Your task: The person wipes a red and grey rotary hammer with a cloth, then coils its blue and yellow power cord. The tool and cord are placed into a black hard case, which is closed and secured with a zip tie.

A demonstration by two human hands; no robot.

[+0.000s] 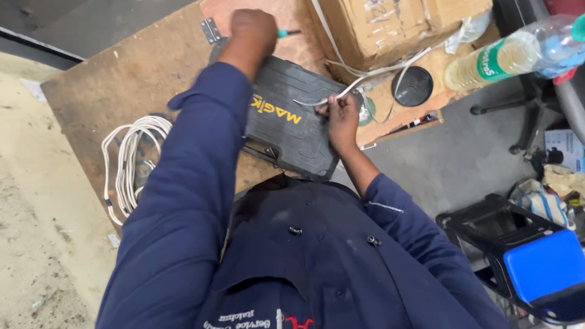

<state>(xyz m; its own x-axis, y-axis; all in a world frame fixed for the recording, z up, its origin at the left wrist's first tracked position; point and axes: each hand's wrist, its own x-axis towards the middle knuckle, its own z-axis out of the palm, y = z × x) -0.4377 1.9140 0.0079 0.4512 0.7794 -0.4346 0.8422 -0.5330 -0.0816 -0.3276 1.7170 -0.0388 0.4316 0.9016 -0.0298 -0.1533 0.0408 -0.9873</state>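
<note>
The person in dark blue work clothes stands over a worn brown wooden board that serves as the counter [91, 91]. The left hand [253, 30] is fisted round a tool with a green handle [286, 33], only the handle's end showing past the knuckles; its tip is hidden, so what kind of tool it is cannot be told. The right hand [341, 119] pinches the end of a flat white cable [372, 70] between thumb and fingers, its grip closed on the cable just above a black ribbed plastic tool case [292, 119], which lies shut on the counter below both hands. The cable runs up from the right hand, past a brown cardboard box [390, 24], and out at the top of the view. A coil of white cable [128, 158] lies at the counter's left edge, well apart from the hands. A round black disc [412, 86] rests near the box. Judged from this, the step in hand is work on the cable's end, the tool held ready but apart from it. The next move calls for bringing tool and cable end together over the case, with the cable held steady.
</note>
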